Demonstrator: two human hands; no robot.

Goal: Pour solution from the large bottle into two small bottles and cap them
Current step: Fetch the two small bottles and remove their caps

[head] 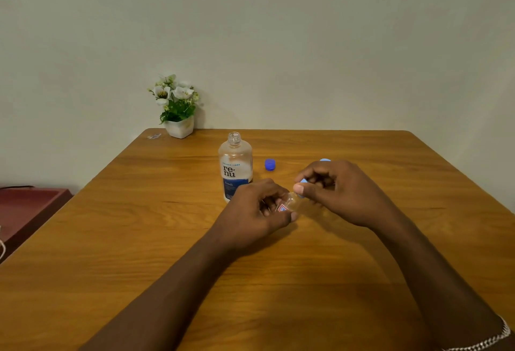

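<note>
Two hands hold a small bottle [290,202] over a wooden table [133,228].
The left hand [260,210] grips the bottle; the right hand [338,190] pinches a pale blue cap [303,181] at its neck (large bottle [235,165] stands uncapped just behind, left).

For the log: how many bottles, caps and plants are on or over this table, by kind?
Bottles: 2 (large bottle, small bottle)
Caps: 2 (dark blue cap, pale blue cap pinched by the right hand)
Plants: 1 (potted plant)
Unclear: 1 (pale blue sliver behind that hand)
Total: 6
</note>
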